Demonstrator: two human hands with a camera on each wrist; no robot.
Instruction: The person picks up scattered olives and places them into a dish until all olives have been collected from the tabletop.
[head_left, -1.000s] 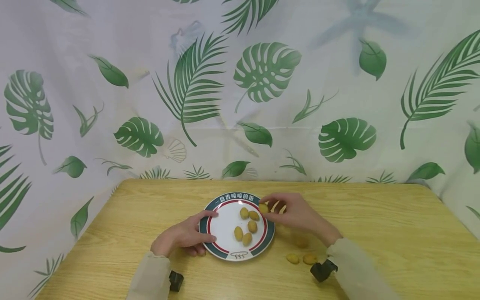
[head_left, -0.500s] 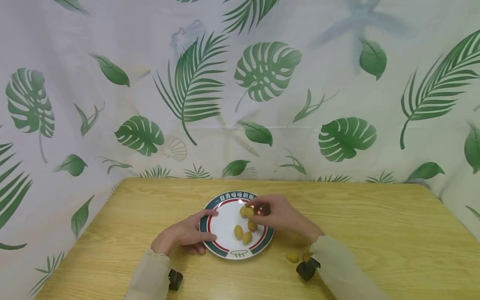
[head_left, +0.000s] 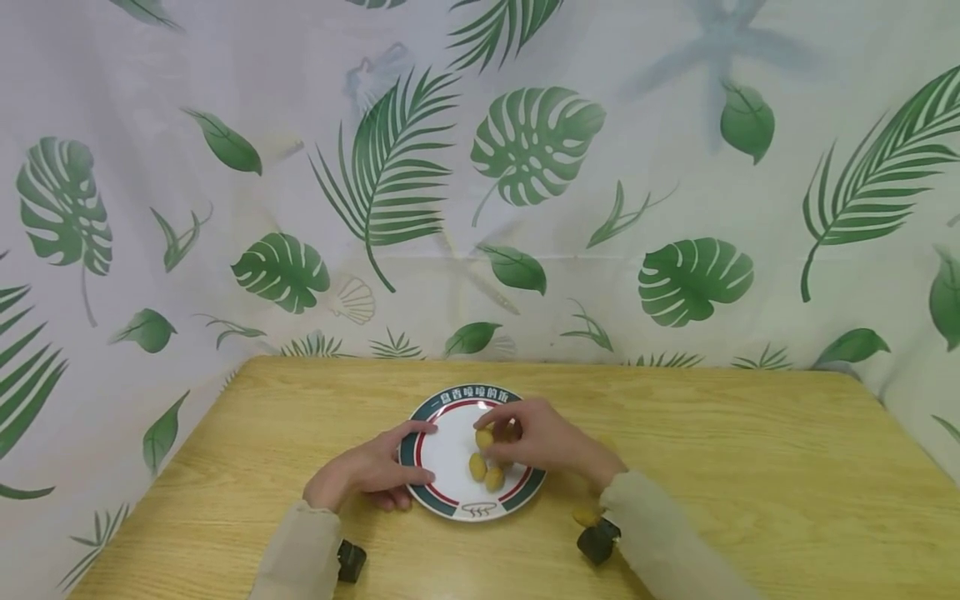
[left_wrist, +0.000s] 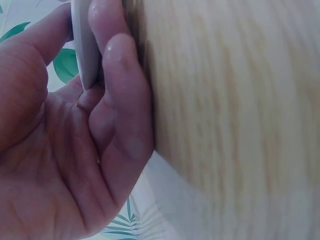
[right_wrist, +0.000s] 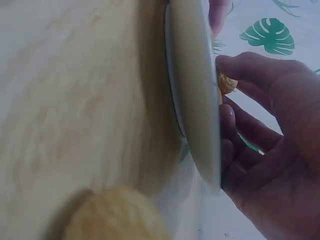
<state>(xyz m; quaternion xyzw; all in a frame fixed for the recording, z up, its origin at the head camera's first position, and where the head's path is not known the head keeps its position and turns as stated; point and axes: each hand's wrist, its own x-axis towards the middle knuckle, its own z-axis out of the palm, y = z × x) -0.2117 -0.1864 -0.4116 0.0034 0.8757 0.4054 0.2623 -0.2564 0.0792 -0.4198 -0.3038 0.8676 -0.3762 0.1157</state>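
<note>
My left hand (head_left: 375, 462) grips the left rim of a round white plate (head_left: 450, 454), which has a dark blue-green border and a red ring. In the left wrist view the plate's edge (left_wrist: 86, 50) sits between thumb and curled fingers. Over the plate's right half, my right hand (head_left: 543, 437) holds a small yellow oval fruit (head_left: 484, 437) at its fingertips. Two more of these fruits, one farther left (head_left: 477, 467) and one nearer me (head_left: 494, 478), lie on the plate. The right hand hides others behind it.
On the wooden table (head_left: 750, 467), a loose yellow fruit (head_left: 585, 517) lies by my right wrist, partly covered by the black wrist camera (head_left: 597, 543). A leaf-printed curtain (head_left: 420, 317) hangs along the table's far edge.
My right hand has moved left from the plate's right rim to over the fruits, bringing a yellow fruit with it. The left hand and the plate have stayed put.
</note>
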